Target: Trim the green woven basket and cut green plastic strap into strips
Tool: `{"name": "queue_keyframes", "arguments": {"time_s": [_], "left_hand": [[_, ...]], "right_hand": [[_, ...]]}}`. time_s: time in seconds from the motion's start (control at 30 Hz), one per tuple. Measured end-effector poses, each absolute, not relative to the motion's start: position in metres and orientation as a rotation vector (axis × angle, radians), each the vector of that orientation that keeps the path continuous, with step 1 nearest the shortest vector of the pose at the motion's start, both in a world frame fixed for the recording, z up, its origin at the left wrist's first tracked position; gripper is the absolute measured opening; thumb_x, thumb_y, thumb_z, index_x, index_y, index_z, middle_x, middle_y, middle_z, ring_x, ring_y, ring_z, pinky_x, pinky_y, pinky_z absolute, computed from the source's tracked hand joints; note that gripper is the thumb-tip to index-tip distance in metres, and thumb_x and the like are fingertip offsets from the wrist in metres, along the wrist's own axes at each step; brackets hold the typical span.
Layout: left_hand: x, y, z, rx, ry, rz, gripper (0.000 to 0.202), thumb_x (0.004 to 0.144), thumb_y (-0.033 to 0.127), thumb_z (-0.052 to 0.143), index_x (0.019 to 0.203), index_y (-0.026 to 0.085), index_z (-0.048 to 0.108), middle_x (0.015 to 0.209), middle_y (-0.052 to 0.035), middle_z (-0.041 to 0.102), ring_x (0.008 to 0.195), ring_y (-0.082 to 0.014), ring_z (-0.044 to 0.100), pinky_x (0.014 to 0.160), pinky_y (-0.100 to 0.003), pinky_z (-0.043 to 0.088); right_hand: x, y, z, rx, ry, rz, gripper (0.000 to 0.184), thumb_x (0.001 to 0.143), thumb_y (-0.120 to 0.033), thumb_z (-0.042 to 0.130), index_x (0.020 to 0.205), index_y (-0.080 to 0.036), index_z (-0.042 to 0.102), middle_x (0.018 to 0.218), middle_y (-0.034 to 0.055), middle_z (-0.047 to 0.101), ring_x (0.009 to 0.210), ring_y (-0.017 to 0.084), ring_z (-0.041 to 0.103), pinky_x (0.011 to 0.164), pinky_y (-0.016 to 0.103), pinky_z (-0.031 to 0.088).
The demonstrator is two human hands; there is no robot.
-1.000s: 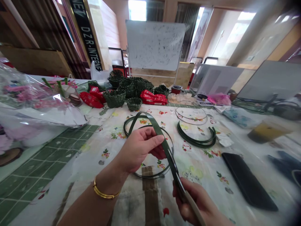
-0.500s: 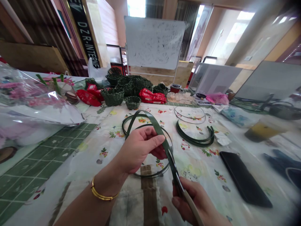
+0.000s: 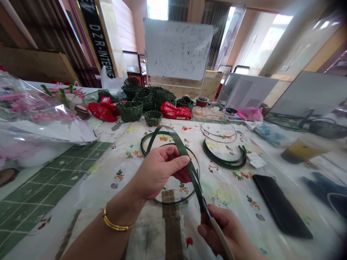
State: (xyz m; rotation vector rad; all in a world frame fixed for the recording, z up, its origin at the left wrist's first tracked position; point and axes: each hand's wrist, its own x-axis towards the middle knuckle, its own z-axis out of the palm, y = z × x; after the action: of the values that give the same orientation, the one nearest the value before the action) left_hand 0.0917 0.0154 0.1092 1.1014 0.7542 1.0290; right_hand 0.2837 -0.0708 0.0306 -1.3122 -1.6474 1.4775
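My left hand (image 3: 159, 171) is closed in a pinch on a dark green flat strip (image 3: 173, 139), which loops up over the flowered tablecloth (image 3: 227, 187). My right hand (image 3: 226, 234) grips a pair of scissors (image 3: 203, 204) with pale handles; their dark blades lie along the strip just below my left thumb. A thin wire ring (image 3: 187, 196) lies on the cloth under both hands. A gold bangle (image 3: 115, 224) sits on my left wrist.
Coiled green strips (image 3: 227, 160) and another wire ring (image 3: 217, 131) lie to the right. A black phone (image 3: 280, 206) rests near the right edge. Several green woven baskets (image 3: 143, 103) and red packets (image 3: 175, 112) stand behind. Wrapped pink flowers (image 3: 35, 112) and a green cutting mat (image 3: 40, 187) are left.
Both hands hold the same grip on strip and scissors. The view has shifted slightly; my right hand sits a little lower in the picture.
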Motion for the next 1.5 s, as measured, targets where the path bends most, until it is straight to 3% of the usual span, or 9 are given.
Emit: {"name": "queue_keyframes", "arguments": {"time_s": [0.2,0.43,0.77,0.97,1.17,1.5], "left_hand": [[0.093,0.013,0.111,1.122,0.748,1.001,0.017,0.075,0.022,0.072,0.071,0.01,0.062,0.06,-0.0006,0.067,0.052,-0.0094,0.064,0.052,-0.018,0.055],[0.098,0.009,0.112,1.118,0.793,0.974,0.018,0.075,0.02,0.072,0.067,0.01,0.06,0.054,0.0003,0.065,0.05,-0.0091,0.064,0.051,-0.017,0.054],[0.098,0.009,0.113,1.1,0.777,1.0,0.017,0.076,0.02,0.071,0.068,0.009,0.059,0.057,-0.0005,0.066,0.05,-0.0097,0.064,0.051,-0.018,0.055],[0.095,0.009,0.111,1.107,0.745,0.974,0.018,0.075,0.022,0.073,0.072,0.01,0.061,0.062,-0.0014,0.067,0.054,-0.0105,0.065,0.054,-0.02,0.057],[0.085,0.015,0.113,1.027,0.708,1.071,0.018,0.085,0.03,0.063,0.079,0.014,0.057,0.06,-0.0007,0.068,0.049,-0.0128,0.065,0.049,-0.023,0.056],[0.082,0.014,0.117,1.099,0.757,1.077,0.023,0.082,0.026,0.067,0.07,0.014,0.052,0.054,0.0017,0.064,0.048,-0.0116,0.064,0.049,-0.02,0.055]], "right_hand": [[0.287,-0.068,0.03,-1.267,-1.679,1.419,0.034,0.077,-0.051,0.061,0.073,-0.02,0.048,0.066,-0.0023,0.043,0.061,0.012,0.038,0.053,0.023,0.036],[0.291,-0.07,0.021,-1.198,-1.64,1.438,0.048,0.076,-0.066,0.058,0.074,-0.019,0.051,0.063,-0.0027,0.043,0.056,0.011,0.035,0.048,0.022,0.031],[0.292,-0.072,0.018,-1.191,-1.627,1.439,0.049,0.076,-0.067,0.059,0.069,-0.019,0.05,0.054,-0.0049,0.041,0.046,0.008,0.033,0.041,0.021,0.026],[0.291,-0.071,0.026,-1.244,-1.672,1.39,0.054,0.073,-0.072,0.056,0.066,-0.02,0.049,0.053,-0.0045,0.041,0.05,0.01,0.034,0.046,0.023,0.031],[0.294,-0.071,0.026,-1.348,-1.813,1.199,0.052,0.074,-0.068,0.058,0.061,-0.019,0.046,0.054,-0.0043,0.041,0.053,0.011,0.035,0.049,0.024,0.029],[0.292,-0.07,0.019,-1.186,-1.722,1.459,0.056,0.07,-0.074,0.058,0.073,-0.019,0.048,0.064,-0.003,0.043,0.057,0.011,0.035,0.051,0.023,0.03]]}}
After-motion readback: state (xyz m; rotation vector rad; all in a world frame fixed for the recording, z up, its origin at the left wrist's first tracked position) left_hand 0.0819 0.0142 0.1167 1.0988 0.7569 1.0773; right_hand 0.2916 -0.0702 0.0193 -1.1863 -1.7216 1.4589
